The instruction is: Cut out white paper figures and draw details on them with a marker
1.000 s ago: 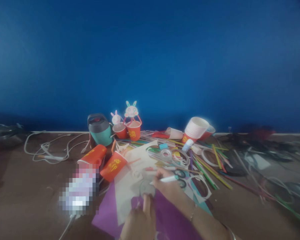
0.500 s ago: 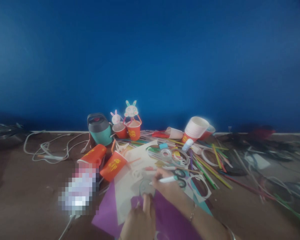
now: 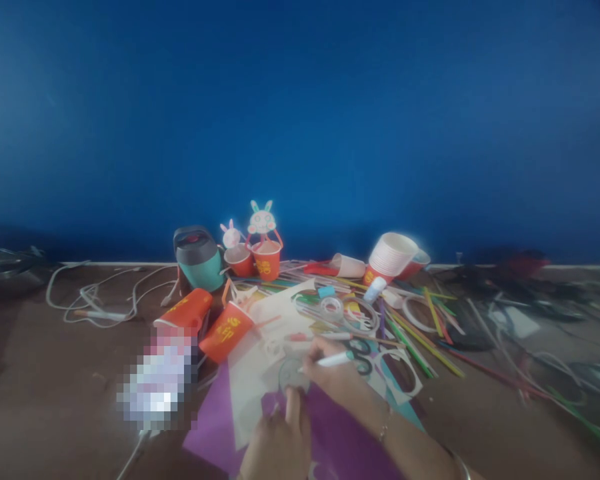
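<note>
My right hand [image 3: 325, 360] is closed around a white marker [image 3: 335, 359] with a green end, its tip at a small pale round paper cutout [image 3: 291, 373]. On the lower edge of that cutout rests the outstretched index finger of my left hand [image 3: 283, 430], pressing from above with the fingers apart. Faint drawn lines show on the cutout, too blurred to read. Beneath lie a white sheet [image 3: 245, 407] and purple paper [image 3: 210, 427]. Black-handled scissors [image 3: 363, 357] lie just beyond the right hand, beside a white paper piece with a round hole [image 3: 400, 373].
Two red paper cups [image 3: 227, 331] lie left of the sheet, near a blurred-out lit device [image 3: 157, 380]. Behind stand a teal jug [image 3: 200, 263], a cup with a rabbit figure [image 3: 267, 259] and stacked cups [image 3: 393, 253]. Colored sticks [image 3: 420, 340], tape [image 3: 331, 308] and cables [image 3: 95, 300] are scattered around.
Hardly anything differs. The marker and my right hand have shifted very slightly, while my left hand stays in place on the cutout.
</note>
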Action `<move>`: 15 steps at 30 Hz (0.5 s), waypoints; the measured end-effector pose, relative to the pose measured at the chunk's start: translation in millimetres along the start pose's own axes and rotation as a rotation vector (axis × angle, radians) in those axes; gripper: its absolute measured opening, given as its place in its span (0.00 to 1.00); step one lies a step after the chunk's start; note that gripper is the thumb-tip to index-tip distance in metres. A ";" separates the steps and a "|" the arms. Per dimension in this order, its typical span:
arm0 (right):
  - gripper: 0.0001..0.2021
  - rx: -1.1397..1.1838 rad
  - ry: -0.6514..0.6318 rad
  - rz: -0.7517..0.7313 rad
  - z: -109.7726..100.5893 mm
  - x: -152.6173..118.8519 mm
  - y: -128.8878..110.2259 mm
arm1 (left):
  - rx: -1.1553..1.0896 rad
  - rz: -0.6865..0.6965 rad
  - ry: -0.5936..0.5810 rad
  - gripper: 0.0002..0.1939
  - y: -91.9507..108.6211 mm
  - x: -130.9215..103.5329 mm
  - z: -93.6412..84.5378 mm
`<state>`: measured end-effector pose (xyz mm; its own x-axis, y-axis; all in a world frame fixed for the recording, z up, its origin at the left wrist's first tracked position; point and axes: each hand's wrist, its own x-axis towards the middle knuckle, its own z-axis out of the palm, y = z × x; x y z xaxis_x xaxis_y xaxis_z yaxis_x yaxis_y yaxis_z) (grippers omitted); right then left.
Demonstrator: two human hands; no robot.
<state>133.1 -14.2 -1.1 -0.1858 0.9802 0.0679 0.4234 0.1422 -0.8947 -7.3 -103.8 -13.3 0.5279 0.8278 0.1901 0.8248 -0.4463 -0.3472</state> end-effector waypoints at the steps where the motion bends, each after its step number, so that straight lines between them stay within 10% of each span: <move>1: 0.08 0.003 0.001 0.003 0.1 0.0 -0.2 | -0.005 0.003 -0.006 0.19 0.0 -0.1 0.2; 15: 0.07 -0.018 0.054 0.089 -1.8 1.8 -7.0 | -0.034 0.013 -0.030 0.19 -0.8 -0.1 -0.7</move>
<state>131.4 -13.1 6.0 -0.0988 0.9950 0.0126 0.4523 0.0561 -0.8901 -7.9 -103.8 -12.4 0.5329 0.8313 0.1577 0.8245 -0.4682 -0.3179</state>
